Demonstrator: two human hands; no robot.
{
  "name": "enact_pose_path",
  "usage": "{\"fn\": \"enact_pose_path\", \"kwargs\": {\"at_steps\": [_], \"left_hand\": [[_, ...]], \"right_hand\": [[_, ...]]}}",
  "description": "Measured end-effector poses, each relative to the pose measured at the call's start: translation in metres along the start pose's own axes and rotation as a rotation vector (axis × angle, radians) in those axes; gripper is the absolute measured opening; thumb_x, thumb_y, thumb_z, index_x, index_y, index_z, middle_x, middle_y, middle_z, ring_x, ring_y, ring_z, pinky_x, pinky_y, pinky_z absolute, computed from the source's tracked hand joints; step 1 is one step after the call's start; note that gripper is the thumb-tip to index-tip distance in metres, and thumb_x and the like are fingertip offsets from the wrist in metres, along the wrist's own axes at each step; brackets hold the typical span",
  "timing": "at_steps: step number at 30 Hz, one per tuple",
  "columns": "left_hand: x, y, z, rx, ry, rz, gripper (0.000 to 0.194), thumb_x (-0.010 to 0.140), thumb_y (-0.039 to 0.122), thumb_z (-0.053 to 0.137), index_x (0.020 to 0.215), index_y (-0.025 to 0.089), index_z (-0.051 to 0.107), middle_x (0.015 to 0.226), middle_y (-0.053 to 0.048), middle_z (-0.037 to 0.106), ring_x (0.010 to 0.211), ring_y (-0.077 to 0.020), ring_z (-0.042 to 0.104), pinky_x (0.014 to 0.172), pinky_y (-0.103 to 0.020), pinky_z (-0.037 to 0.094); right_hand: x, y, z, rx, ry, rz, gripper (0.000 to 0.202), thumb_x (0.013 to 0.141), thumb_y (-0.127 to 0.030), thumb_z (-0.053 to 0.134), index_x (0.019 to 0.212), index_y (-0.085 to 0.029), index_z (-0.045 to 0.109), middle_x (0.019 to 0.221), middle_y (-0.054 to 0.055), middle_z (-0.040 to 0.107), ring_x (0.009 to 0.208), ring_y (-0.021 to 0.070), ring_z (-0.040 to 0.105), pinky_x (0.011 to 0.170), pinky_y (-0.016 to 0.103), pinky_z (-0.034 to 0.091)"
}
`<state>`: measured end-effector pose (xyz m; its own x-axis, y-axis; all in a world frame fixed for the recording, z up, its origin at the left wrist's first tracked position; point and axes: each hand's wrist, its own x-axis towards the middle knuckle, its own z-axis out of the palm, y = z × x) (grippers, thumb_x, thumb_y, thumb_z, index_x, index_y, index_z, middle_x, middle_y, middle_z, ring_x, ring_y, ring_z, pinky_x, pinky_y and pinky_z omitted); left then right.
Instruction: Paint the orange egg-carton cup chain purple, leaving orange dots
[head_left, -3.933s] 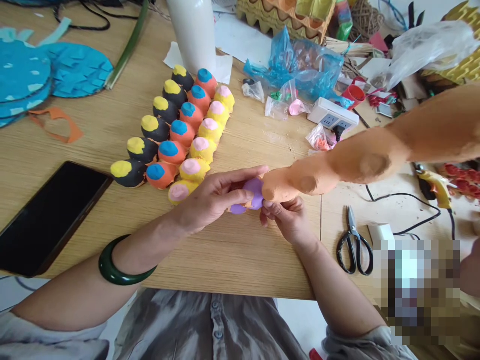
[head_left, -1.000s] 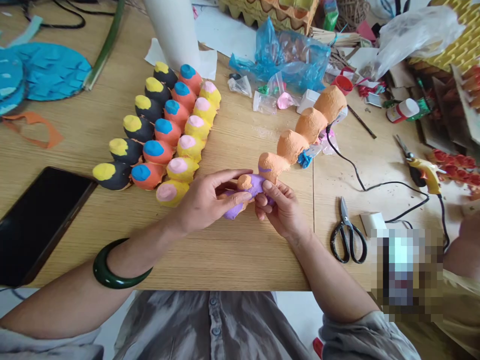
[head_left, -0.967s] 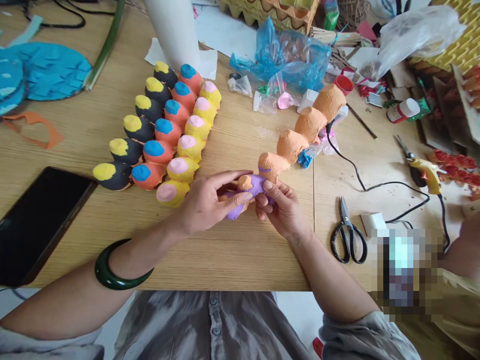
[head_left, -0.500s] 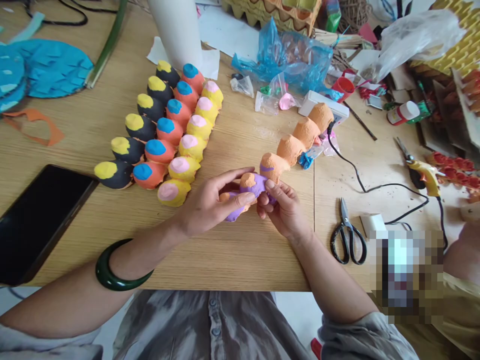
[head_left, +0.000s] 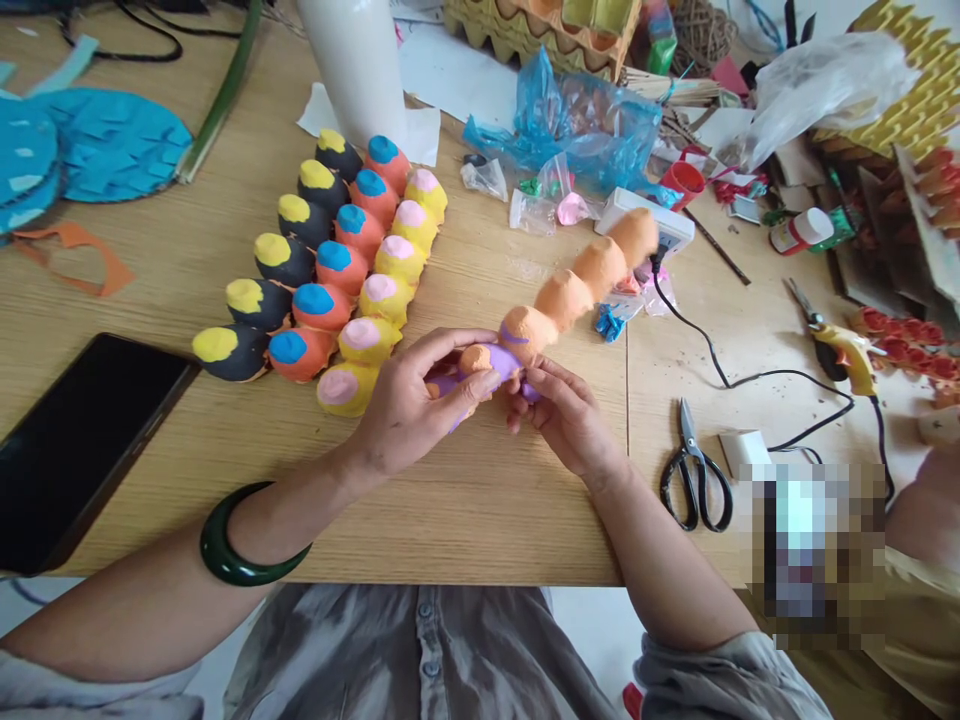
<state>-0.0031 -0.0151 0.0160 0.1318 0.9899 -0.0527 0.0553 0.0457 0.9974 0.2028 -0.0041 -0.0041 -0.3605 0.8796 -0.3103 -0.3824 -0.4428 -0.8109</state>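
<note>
An orange bumpy strip [head_left: 564,298] slants up and right from my hands, its near bumps covered in purple clay [head_left: 504,368]. My left hand [head_left: 409,405] wraps the near end of the strip, thumb on top. My right hand [head_left: 564,412] pinches a bit of purple clay [head_left: 531,392] at the strip's right side. To the left lie three rows of painted bumps: black with yellow tips [head_left: 283,262], orange-red with blue tips [head_left: 341,262], and yellow with pink tips [head_left: 381,292].
A black phone [head_left: 82,440] lies at left, scissors [head_left: 696,465] at right. Beyond are a white power strip [head_left: 646,222], a blue plastic bag [head_left: 600,130], a white cylinder [head_left: 356,70] and a yellow glue gun [head_left: 847,355]. Another person's arm [head_left: 926,510] shows at right.
The orange strip has shifted left and tilted a little in my hands. My right fingers have moved slightly lower along its purple edge.
</note>
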Motion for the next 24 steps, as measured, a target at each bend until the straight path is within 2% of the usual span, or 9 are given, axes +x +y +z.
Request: {"fn": "enact_pose_path", "kwargs": {"at_steps": [3, 5, 7, 9, 12, 15, 17, 20, 24], "left_hand": [[0.003, -0.003, -0.001, -0.016, 0.093, -0.063, 0.05, 0.098, 0.053, 0.085, 0.133, 0.019, 0.077, 0.129, -0.011, 0.084, 0.104, -0.0247, 0.082, 0.087, -0.035, 0.069], [0.004, -0.005, -0.001, -0.017, 0.109, -0.077, 0.052, 0.098, 0.053, 0.085, 0.136, 0.019, 0.075, 0.134, -0.013, 0.083, 0.111, -0.0262, 0.081, 0.086, -0.034, 0.07], [0.003, -0.007, 0.0, 0.011, 0.095, -0.088, 0.052, 0.098, 0.052, 0.085, 0.137, 0.019, 0.073, 0.14, -0.014, 0.081, 0.116, -0.0274, 0.08, 0.089, -0.035, 0.07], [0.0, -0.009, 0.002, 0.052, 0.068, -0.106, 0.052, 0.099, 0.053, 0.083, 0.137, 0.019, 0.072, 0.143, -0.015, 0.079, 0.116, -0.0285, 0.08, 0.093, -0.039, 0.069], [-0.006, -0.013, 0.008, 0.118, 0.045, -0.091, 0.052, 0.102, 0.052, 0.079, 0.141, 0.02, 0.071, 0.145, -0.016, 0.078, 0.123, -0.0315, 0.078, 0.099, -0.043, 0.068], [-0.011, -0.018, 0.013, 0.266, 0.064, 0.045, 0.043, 0.104, 0.043, 0.077, 0.14, 0.02, 0.073, 0.145, -0.015, 0.077, 0.134, -0.0327, 0.074, 0.11, -0.046, 0.065], [-0.012, -0.021, 0.015, 0.376, 0.096, 0.171, 0.038, 0.105, 0.038, 0.076, 0.139, 0.021, 0.075, 0.142, -0.014, 0.079, 0.135, -0.032, 0.073, 0.116, -0.048, 0.061], [-0.012, -0.022, 0.014, 0.411, 0.137, 0.377, 0.031, 0.107, 0.03, 0.075, 0.137, 0.023, 0.076, 0.136, -0.01, 0.081, 0.129, -0.0273, 0.076, 0.116, -0.044, 0.061], [-0.01, -0.018, 0.012, 0.337, 0.039, 0.546, 0.027, 0.107, 0.022, 0.08, 0.134, 0.022, 0.077, 0.121, -0.007, 0.086, 0.108, -0.0188, 0.081, 0.1, -0.031, 0.065]], "right_hand": [[0.002, -0.005, -0.007, 0.038, 0.082, -0.039, 0.024, 0.076, -0.019, 0.09, 0.098, -0.019, 0.081, 0.099, 0.001, 0.074, 0.082, 0.0128, 0.067, 0.069, 0.025, 0.068], [0.003, -0.008, -0.009, 0.043, 0.136, -0.082, 0.024, 0.076, -0.017, 0.09, 0.098, -0.019, 0.081, 0.106, 0.003, 0.078, 0.089, 0.0141, 0.071, 0.074, 0.027, 0.07], [0.003, -0.01, -0.01, 0.04, 0.171, -0.123, 0.023, 0.082, -0.023, 0.091, 0.102, -0.02, 0.081, 0.11, 0.004, 0.081, 0.087, 0.0139, 0.073, 0.073, 0.027, 0.071], [0.002, -0.011, -0.008, 0.042, 0.172, -0.152, 0.026, 0.087, -0.031, 0.092, 0.107, -0.02, 0.08, 0.104, 0.003, 0.082, 0.073, 0.0108, 0.067, 0.065, 0.025, 0.068], [-0.001, -0.013, -0.003, 0.048, 0.105, -0.158, 0.031, 0.092, -0.045, 0.092, 0.103, -0.02, 0.079, 0.077, -0.005, 0.07, 0.049, 0.0054, 0.043, 0.048, 0.021, 0.057], [-0.002, -0.013, 0.0, 0.028, 0.01, -0.097, 0.04, 0.097, -0.058, 0.086, 0.09, -0.021, 0.072, 0.058, -0.012, 0.046, 0.042, 0.0051, 0.022, 0.039, 0.02, 0.046], [-0.003, -0.012, 0.001, 0.008, -0.028, -0.074, 0.041, 0.1, -0.061, 0.081, 0.094, -0.022, 0.071, 0.056, -0.014, 0.037, 0.043, 0.0066, 0.02, 0.038, 0.02, 0.043], [-0.004, -0.009, 0.002, 0.013, -0.049, -0.084, 0.037, 0.101, -0.056, 0.08, 0.116, -0.023, 0.072, 0.059, -0.013, 0.036, 0.047, 0.0091, 0.024, 0.039, 0.02, 0.043], [-0.009, -0.001, 0.004, -0.035, -0.056, -0.102, 0.047, 0.104, -0.056, 0.076, 0.138, -0.025, 0.068, 0.062, -0.012, 0.04, 0.05, 0.0112, 0.033, 0.042, 0.022, 0.049]]}}
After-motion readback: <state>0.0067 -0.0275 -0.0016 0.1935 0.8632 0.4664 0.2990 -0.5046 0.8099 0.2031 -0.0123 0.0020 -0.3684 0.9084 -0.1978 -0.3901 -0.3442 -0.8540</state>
